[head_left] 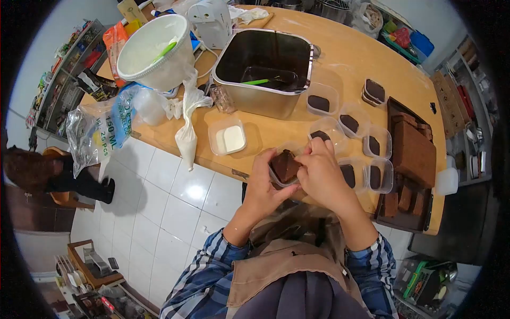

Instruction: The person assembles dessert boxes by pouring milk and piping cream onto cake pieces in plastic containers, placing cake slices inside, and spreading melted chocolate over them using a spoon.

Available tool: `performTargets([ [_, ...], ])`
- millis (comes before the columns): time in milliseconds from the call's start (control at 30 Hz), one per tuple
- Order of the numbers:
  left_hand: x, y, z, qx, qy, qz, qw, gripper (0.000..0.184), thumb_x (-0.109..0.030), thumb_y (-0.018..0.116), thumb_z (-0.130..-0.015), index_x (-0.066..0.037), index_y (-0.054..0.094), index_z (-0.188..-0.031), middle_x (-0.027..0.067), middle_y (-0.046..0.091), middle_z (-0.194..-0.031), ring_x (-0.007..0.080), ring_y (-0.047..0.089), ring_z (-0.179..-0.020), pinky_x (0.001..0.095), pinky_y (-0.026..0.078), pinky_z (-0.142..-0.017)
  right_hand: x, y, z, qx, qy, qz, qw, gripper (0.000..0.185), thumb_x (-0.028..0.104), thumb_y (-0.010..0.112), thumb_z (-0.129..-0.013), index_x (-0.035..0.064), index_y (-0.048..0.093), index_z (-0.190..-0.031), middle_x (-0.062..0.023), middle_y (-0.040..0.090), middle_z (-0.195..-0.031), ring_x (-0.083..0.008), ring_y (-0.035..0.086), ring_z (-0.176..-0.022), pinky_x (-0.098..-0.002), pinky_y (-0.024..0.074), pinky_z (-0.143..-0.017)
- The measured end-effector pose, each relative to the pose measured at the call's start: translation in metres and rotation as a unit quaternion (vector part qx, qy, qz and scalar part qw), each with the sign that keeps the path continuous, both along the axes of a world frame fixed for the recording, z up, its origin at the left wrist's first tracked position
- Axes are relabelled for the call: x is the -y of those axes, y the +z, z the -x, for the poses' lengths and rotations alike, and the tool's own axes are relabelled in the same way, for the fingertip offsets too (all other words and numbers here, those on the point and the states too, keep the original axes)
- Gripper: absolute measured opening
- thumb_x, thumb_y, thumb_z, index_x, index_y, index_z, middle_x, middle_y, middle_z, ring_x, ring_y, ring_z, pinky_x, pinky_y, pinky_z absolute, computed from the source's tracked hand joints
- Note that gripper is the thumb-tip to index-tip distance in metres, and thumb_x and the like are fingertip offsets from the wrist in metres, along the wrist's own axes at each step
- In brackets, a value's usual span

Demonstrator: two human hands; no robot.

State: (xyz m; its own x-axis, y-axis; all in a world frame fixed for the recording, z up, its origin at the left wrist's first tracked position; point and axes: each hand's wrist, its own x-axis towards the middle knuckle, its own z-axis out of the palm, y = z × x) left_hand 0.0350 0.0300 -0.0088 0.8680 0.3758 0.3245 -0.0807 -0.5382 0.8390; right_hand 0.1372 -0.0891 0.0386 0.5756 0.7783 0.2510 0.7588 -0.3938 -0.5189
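Observation:
My left hand is wrapped round a small clear plastic container at the table's front edge. A piece of dark chocolate cake sits tilted in its opening. My right hand pinches the right side of the cake, with some of its fingertips hidden behind its knuckles. Close by on the right stand several clear containers, each with a dark brown layer inside. To the left is another container with a white cream-like filling.
A baking tray at the right holds a cake slab and cut pieces. Behind my hands stands a deep metal pan of dark sauce with a green-handled tool. A filled piping bag, white bowl and plastic packaging lie left. A person sits far left.

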Motion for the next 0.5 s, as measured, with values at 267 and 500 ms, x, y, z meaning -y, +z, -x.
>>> performTargets([
  [267,0.0,-0.003,-0.001,0.02,-0.007,-0.012,1.0,0.071,-0.023,0.079,-0.06,0.0,0.039,-0.114,0.0187,0.044,-0.114,0.0314,0.044,-0.108,0.0376,0.036,-0.091,0.003,0.002,-0.002,-0.019,-0.001,-0.03,0.999,0.016,-0.002,0.059,-0.061,-0.0019,0.065,-0.076,-0.015,0.05,-0.085,-0.031,0.044,-0.084,-0.0369,0.04,-0.073],
  [500,0.0,-0.003,-0.001,0.024,-0.009,-0.02,0.999,0.053,-0.023,0.078,-0.061,-0.003,0.044,-0.097,0.0211,0.043,-0.115,0.0362,0.042,-0.11,0.0401,0.035,-0.092,0.014,0.016,-0.002,0.03,0.031,0.008,0.999,0.012,0.003,0.06,-0.061,0.0015,0.065,-0.071,-0.013,0.049,-0.088,-0.0298,0.044,-0.087,-0.0355,0.0391,-0.074],
])
